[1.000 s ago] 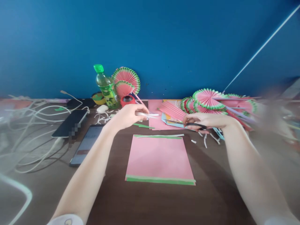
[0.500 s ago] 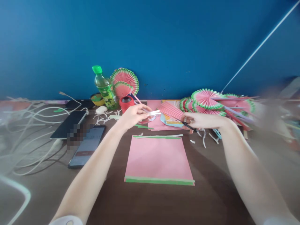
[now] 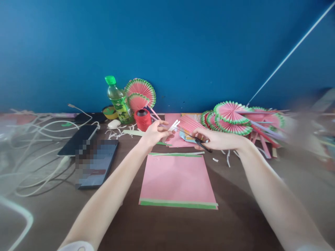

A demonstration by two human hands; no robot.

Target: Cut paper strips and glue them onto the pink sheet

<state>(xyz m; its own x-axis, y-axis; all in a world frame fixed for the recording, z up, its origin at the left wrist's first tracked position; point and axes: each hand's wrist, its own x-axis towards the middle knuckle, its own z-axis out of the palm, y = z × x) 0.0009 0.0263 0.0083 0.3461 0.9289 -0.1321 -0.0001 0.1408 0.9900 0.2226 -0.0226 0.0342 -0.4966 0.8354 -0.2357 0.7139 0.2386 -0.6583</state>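
Note:
Between the fingertips of my left hand (image 3: 156, 133) are white paper strips (image 3: 175, 124), their ends pointing up and to the right. My right hand (image 3: 213, 138) is closed around black-handled scissors (image 3: 202, 143), whose blades point left toward the strips. Whether the blades touch the strips I cannot tell. Below both hands, a pink paper sheet (image 3: 179, 177) lies flat on the dark table, with green bands along its near and far edges. Behind the scissors is a pleated pink paper (image 3: 192, 122).
A green-capped bottle (image 3: 119, 103), a red spool (image 3: 143, 120) and watermelon-patterned paper fans (image 3: 140, 91) stand at the back left. More fans (image 3: 231, 113) are piled at the right. A phone (image 3: 101, 165), a black power bank (image 3: 78, 139) and tangled white cables (image 3: 39, 139) lie left.
My right hand has moved slightly left, bringing the scissors' blades toward the strips. The strips in my left hand have tilted more upright.

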